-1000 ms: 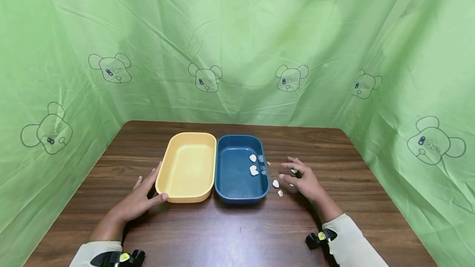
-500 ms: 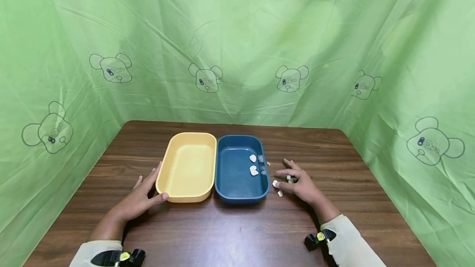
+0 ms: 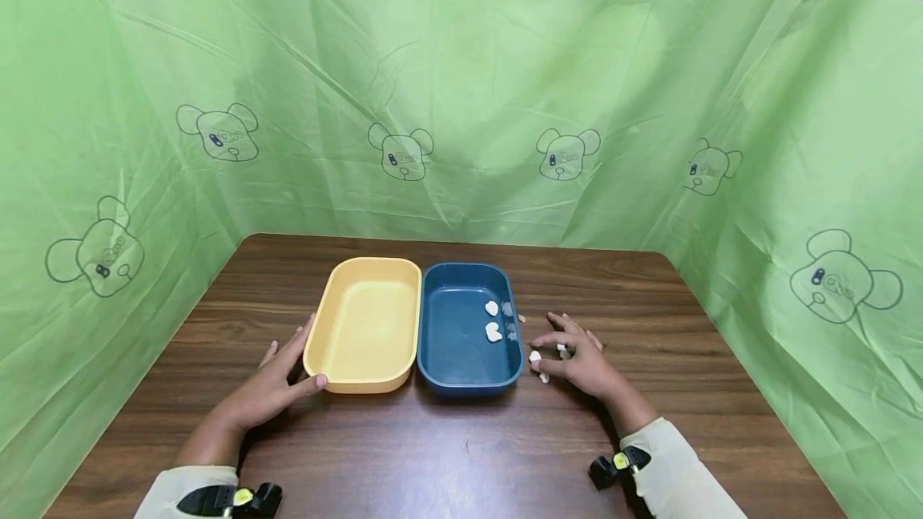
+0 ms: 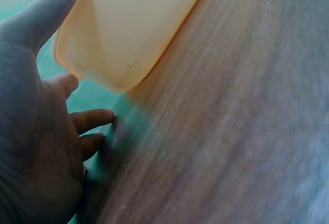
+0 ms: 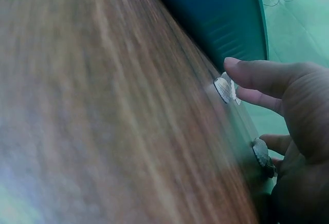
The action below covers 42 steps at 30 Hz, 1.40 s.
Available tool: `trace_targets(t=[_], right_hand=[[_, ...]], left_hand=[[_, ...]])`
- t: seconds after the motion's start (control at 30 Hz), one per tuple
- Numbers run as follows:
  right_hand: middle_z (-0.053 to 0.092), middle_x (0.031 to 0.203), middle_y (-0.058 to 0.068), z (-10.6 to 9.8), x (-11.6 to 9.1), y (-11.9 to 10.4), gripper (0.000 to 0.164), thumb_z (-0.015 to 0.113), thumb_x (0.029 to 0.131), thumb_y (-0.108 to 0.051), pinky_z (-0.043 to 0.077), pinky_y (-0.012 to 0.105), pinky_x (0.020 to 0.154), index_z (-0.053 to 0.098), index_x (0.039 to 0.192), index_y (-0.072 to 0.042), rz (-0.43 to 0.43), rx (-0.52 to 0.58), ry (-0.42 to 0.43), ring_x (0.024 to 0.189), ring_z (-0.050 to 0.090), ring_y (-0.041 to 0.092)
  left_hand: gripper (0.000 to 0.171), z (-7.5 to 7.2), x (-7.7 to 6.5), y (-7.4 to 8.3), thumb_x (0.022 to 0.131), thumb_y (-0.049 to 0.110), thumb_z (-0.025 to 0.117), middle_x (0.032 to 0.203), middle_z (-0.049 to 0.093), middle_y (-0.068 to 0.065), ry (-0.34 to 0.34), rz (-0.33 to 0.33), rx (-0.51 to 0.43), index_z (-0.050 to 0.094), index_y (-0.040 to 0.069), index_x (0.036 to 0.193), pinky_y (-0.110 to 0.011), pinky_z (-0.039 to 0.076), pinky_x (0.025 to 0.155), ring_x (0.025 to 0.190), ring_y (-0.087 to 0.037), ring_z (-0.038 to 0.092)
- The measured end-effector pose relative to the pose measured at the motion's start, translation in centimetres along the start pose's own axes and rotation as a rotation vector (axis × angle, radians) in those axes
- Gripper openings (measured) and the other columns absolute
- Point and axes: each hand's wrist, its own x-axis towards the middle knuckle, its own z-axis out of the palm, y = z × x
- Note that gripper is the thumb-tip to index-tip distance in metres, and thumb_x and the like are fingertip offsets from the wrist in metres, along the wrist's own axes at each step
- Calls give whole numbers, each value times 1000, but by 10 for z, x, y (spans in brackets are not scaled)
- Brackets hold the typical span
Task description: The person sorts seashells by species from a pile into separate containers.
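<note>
My left hand (image 3: 263, 395) rests against the yellow tray (image 3: 364, 323), thumb at its near corner and fingers along its left side. In the left wrist view the fingers are loosely extended beside the tray (image 4: 128, 34). My right hand (image 3: 587, 363) is low over the table, right of the blue tray (image 3: 454, 367). Its thumb and index finger are spread around a white seashell (image 3: 535, 356). The right wrist view shows this ribbed shell (image 5: 223, 89) at the thumb and index tips. Another shell (image 5: 260, 152) lies by the other fingers, partly hidden.
Two white shells, one farther back (image 3: 492, 308) and one nearer (image 3: 493, 332), lie in the blue tray. A small shell (image 3: 544, 378) lies by my right thumb, another piece (image 3: 522, 318) by the blue tray's right wall. Green curtains (image 3: 461, 102) surround the wooden table (image 3: 447, 455).
My right hand has moved left and slightly nearer to me, bringing thumb and index finger to the white shell. My left hand and both trays have stayed in place.
</note>
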Motion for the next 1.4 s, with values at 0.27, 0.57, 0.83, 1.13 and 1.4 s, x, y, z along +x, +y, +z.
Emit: trace_targets(t=[0.27,0.57,0.83,1.13,1.4], right_hand=[[42,172,27,0,0,0,28,96,83,-29,-1,84,124,85,109,-25,-8,-5,-4,166,17,58],[42,171,27,-1,-1,-1,22,95,85,-29,0,85,122,85,104,-24,-23,-21,-9,165,17,59],[43,172,26,-1,-2,-2,17,92,89,-31,0,86,122,85,104,-27,-25,-37,-19,166,18,58],[45,170,26,0,-1,0,15,89,92,-31,0,86,123,85,105,-27,-14,-17,-19,166,19,57],[48,170,22,-3,-2,-3,16,89,93,-31,1,82,129,84,106,-24,34,79,3,168,20,51]], left_hand=[[105,0,0,-1,99,30,75,180,12,-32,-1,-1,-2,6,25,178,-88,-10,123,159,-71,11],[106,-1,0,2,99,31,76,181,12,-30,-3,-1,-4,7,24,178,-87,-10,123,160,-70,12],[105,0,0,-2,99,31,75,181,11,-31,-8,-7,4,6,24,178,-87,-10,123,159,-71,11],[105,1,-1,-2,100,31,75,181,11,-31,-4,-5,3,5,23,178,-86,-12,123,159,-71,12],[105,1,-1,-1,100,30,75,180,12,-32,3,8,5,6,24,178,-87,-10,123,159,-71,13]])
